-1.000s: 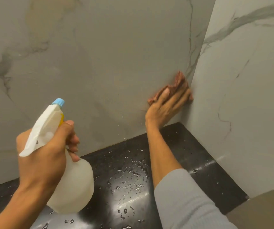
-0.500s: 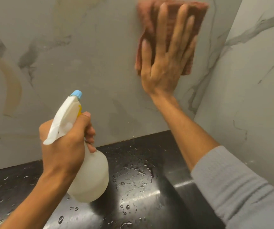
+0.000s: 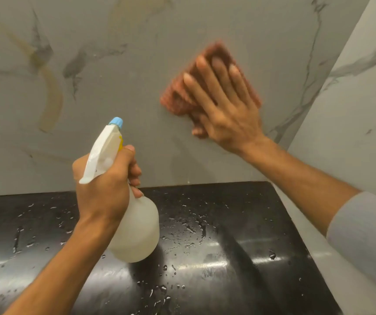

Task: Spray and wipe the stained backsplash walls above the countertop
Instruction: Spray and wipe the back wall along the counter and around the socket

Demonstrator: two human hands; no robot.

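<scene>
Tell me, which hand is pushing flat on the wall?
The right hand. Its fingers are spread flat, pressing a reddish cloth against the back wall. The left hand is curled around a white spray bottle instead, away from the wall.

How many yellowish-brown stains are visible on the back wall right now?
2. One long curved stain runs down the left part of the back wall; a fainter patch sits near the top centre. The cloth under the right hand may hide more.

The left hand point(image 3: 105, 185) is clenched, its forearm rising from the lower left; the right hand point(image 3: 225, 110) lies flat, fingers spread, arm outstretched.
</scene>
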